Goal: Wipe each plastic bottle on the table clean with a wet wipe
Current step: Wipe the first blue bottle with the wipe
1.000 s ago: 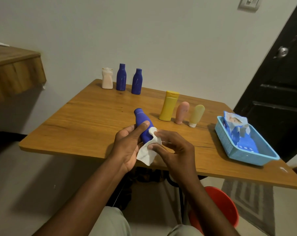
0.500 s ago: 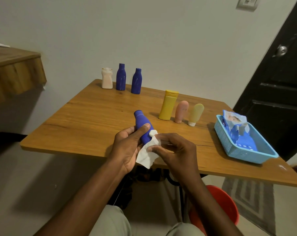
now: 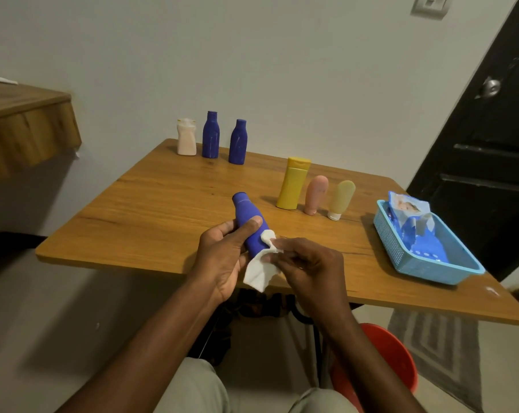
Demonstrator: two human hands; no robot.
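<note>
Blue plastic fills the centre of the frame: the blue bottle point(image 3: 247, 214) lies tilted in the left hand point(image 3: 222, 257), cap pointing to the upper left, above the near edge of the wooden tabletop point(image 3: 163, 210). The left grip is wrapped round the bottle's lower body with the thumb laid across its front, much as it was a second ago. The right hand point(image 3: 308, 263) pinches a white wet wipe point(image 3: 259, 271) against the bottle's right side. Its fingertips are now blurred, and the wipe's upper fold sits slightly lower on the bottle than before. The wipe's loose end hangs between the two hands.

Nothing else has shifted. A yellow bottle point(image 3: 292, 183), a pink tube point(image 3: 316, 193) and a pale yellow tube point(image 3: 341, 198) stand in a row right of centre. A cream bottle point(image 3: 186, 137) and two dark blue bottles point(image 3: 210, 135) stand at the far edge, upper centre. At right a blue basket point(image 3: 401, 254) holds an opened wipes pack point(image 3: 410, 210).
</note>
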